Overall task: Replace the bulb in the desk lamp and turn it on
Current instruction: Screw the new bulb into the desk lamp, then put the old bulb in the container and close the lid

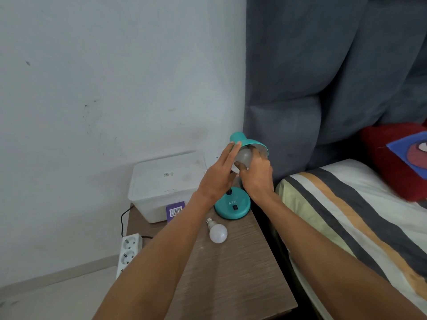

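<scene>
Bulb swap at the lamp, mid-step.

From bed [346,215] and counter [231,273] down to the small parts: I see the teal lamp [233,207] at the counter's far edge. My left hand [219,179] lies open against its shade [250,142], steadying it; my right hand [255,174] is closed around the bulb [243,155] at the socket. A second bulb [218,232] lies near the base. I can't tell which is the new one. Next, I judge, comes twisting without tilting, then the switch [235,207].
</scene>
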